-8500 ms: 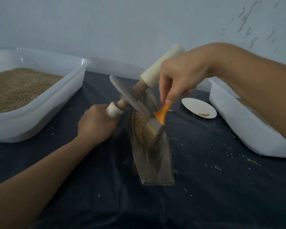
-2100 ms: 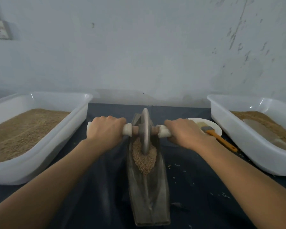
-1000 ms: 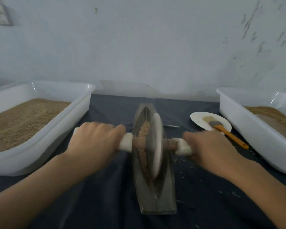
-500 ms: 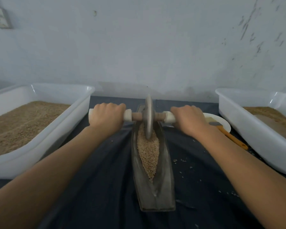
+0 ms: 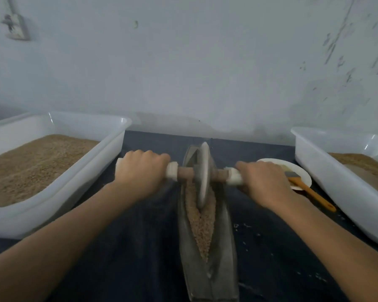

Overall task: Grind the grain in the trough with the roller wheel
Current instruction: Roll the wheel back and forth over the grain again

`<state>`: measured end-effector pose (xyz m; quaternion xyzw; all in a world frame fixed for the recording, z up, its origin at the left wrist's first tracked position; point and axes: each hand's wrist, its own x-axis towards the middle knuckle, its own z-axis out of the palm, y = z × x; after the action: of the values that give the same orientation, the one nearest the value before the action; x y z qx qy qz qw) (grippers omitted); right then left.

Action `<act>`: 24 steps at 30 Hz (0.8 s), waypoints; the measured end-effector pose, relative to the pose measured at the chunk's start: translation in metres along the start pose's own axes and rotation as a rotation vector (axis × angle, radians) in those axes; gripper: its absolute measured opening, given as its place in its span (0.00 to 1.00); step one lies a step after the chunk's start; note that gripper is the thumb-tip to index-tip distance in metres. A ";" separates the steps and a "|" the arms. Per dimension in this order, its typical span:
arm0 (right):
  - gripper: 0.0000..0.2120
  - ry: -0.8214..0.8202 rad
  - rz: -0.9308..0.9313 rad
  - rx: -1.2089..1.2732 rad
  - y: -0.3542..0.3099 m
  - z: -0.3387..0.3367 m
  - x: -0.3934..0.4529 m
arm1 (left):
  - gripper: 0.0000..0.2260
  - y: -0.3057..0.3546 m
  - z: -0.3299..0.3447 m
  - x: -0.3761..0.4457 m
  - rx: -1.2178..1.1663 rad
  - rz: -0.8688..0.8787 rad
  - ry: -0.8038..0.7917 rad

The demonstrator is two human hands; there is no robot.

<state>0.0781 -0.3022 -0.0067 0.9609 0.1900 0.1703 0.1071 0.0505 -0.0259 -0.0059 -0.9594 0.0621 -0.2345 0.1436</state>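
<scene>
Head view, the only 1 given: grain [image 5: 200, 223] lies heaped along the groove of a narrow, boat-shaped trough [image 5: 225, 264] that runs away from the person on a dark cloth [image 5: 122, 269]. Roller wheel [image 5: 203, 174] stands on edge in the far half of the trough, its lower rim buried in the grain. An axle passes through the wheel's hub, with a pale grip on either side. Left hand [image 5: 140, 174] is wrapped tightly round the left grip; right hand [image 5: 263, 183] is wrapped round the right grip, slightly blurred.

Wheel and trough look like stone or metal, so the wheel is probably heavy, stiff and prone to tipping sideways; holding both grips level, close to the hub, should keep it upright in the groove. Loose grain will likely scatter over the edges, and specks already dot the cloth.

2 white tubs sit apart, left tub [image 5: 109, 149] and right tub [image 5: 314, 162], both holding brown grain. Beside the right hand a white plate [image 5: 301, 173] carries a brush [image 5: 310, 192] with an orange handle.
</scene>
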 end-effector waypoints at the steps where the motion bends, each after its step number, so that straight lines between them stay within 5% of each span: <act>1: 0.10 0.025 0.005 -0.023 0.002 0.003 0.020 | 0.08 -0.001 0.007 0.015 -0.001 -0.027 0.010; 7: 0.09 0.003 0.035 0.010 0.001 0.004 0.027 | 0.07 0.002 0.002 0.024 -0.022 -0.028 -0.003; 15: 0.22 0.019 -0.164 0.032 -0.005 -0.039 -0.086 | 0.23 -0.003 -0.056 -0.079 -0.044 0.215 0.019; 17: 0.16 -0.132 -0.080 0.047 -0.008 -0.035 -0.072 | 0.18 0.002 -0.046 -0.067 -0.004 0.159 -0.033; 24: 0.09 0.027 0.034 -0.024 -0.002 0.002 0.038 | 0.07 0.003 0.013 0.034 -0.061 -0.053 0.005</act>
<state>0.1115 -0.2855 0.0024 0.9603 0.1729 0.1874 0.1130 0.0859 -0.0318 -0.0029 -0.9641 0.0440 -0.2386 0.1079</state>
